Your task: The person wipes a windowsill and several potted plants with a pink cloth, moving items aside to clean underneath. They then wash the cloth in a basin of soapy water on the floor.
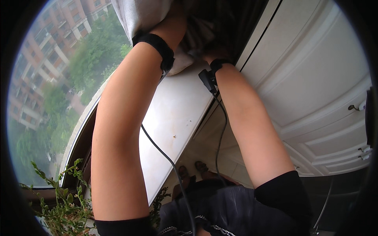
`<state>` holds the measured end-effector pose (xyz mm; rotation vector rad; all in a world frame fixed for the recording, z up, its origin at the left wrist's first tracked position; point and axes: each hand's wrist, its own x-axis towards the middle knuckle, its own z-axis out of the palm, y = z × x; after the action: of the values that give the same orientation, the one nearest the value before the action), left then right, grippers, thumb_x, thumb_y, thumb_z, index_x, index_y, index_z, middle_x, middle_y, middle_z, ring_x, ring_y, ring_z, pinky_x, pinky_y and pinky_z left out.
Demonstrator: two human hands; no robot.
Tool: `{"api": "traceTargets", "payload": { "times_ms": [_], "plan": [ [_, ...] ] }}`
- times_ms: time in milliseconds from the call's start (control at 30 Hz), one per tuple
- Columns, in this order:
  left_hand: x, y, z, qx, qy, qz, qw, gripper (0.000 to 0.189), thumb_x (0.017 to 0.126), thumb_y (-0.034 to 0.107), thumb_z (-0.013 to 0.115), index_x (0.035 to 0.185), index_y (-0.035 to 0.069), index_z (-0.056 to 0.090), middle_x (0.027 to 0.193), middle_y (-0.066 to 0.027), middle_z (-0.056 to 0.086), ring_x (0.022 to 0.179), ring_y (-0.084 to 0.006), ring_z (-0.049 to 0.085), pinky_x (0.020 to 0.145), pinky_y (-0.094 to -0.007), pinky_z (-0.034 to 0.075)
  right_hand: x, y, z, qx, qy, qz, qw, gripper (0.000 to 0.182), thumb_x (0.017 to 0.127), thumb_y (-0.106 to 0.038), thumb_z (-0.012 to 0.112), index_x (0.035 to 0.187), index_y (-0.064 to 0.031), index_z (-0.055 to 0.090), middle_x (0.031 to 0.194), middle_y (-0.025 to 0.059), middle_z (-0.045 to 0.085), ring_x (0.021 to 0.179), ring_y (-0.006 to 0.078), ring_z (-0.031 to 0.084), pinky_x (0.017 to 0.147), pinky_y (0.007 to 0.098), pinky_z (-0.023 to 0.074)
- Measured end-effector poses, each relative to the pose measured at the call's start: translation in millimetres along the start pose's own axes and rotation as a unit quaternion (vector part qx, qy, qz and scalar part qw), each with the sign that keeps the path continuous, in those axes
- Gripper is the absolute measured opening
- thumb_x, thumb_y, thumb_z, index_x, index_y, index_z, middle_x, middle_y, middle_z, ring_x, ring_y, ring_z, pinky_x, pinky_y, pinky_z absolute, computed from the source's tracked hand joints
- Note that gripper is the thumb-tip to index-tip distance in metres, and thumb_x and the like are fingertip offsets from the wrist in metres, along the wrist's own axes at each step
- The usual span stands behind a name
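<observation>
Both my arms reach forward over a white window sill [171, 109]. My left hand [175, 25] is at a grey curtain [143, 14], and its fingers are lost in dark shadow. Beside the dark folds of cloth [203, 28] is my right hand [217, 53], dim and blurred, so its grip is unclear. A pale hem of cloth [181, 65] rests on the sill between the wrists. Each wrist wears a black strap, the left one [156, 45] and the right one [220, 65]. Black cables run from both wrists towards my body.
To the left is a window [73, 59] facing trees and buildings. A leafy potted plant [65, 203] stands at the lower left. White panelled cabinet doors [301, 73] with knobs [358, 106] line the right side. My feet [200, 166] are on a tiled floor below.
</observation>
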<state>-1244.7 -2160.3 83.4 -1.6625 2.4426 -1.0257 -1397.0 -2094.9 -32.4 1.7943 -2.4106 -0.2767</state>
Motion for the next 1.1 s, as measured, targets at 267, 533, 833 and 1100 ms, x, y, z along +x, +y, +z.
{"api": "traceTargets", "payload": {
  "times_ms": [267,533,833,1100],
  "plan": [
    [-11,-3,2,0.005,0.002,-0.002,1.000,0.055,0.089,0.022,0.060,0.139,0.022,0.038,0.142,-0.0066,0.042,0.124,-0.0268,0.049,0.095,-0.0429,0.044,-12,-12,13,-0.042,-0.001,0.013,0.999,0.043,0.096,-0.028,0.048,0.135,-0.0121,0.056,0.144,0.0117,0.049,0.126,0.0318,0.052,0.088,0.0507,0.0478],
    [-21,12,-4,-0.008,0.019,0.000,1.000,0.053,0.089,0.021,0.060,0.138,0.021,0.040,0.140,-0.0078,0.043,0.123,-0.0274,0.049,0.095,-0.0430,0.044,-110,2,-26,-0.028,-0.045,-0.059,0.997,0.036,0.089,-0.019,0.058,0.121,-0.0049,0.064,0.113,0.0143,0.065,0.100,0.0326,0.065,0.069,0.0474,0.0563],
    [-39,12,-4,-0.005,0.016,-0.023,1.000,0.051,0.088,0.021,0.059,0.136,0.019,0.043,0.139,-0.0091,0.044,0.122,-0.0281,0.050,0.095,-0.0431,0.044,-230,37,-10,0.050,0.260,-0.265,0.927,0.043,0.078,-0.005,0.060,0.121,-0.0025,0.057,0.110,0.0203,0.067,0.095,0.0385,0.069,0.063,0.0370,0.0583],
    [-46,15,-4,0.001,0.010,-0.027,1.000,0.048,0.088,0.020,0.059,0.135,0.018,0.045,0.138,-0.0102,0.045,0.121,-0.0287,0.050,0.095,-0.0432,0.044,-196,59,-30,0.209,0.112,-0.295,0.925,0.040,0.083,-0.013,0.059,0.121,-0.0034,0.057,0.113,0.0244,0.064,0.098,0.0361,0.068,0.064,0.0434,0.0577]
  ]
}}
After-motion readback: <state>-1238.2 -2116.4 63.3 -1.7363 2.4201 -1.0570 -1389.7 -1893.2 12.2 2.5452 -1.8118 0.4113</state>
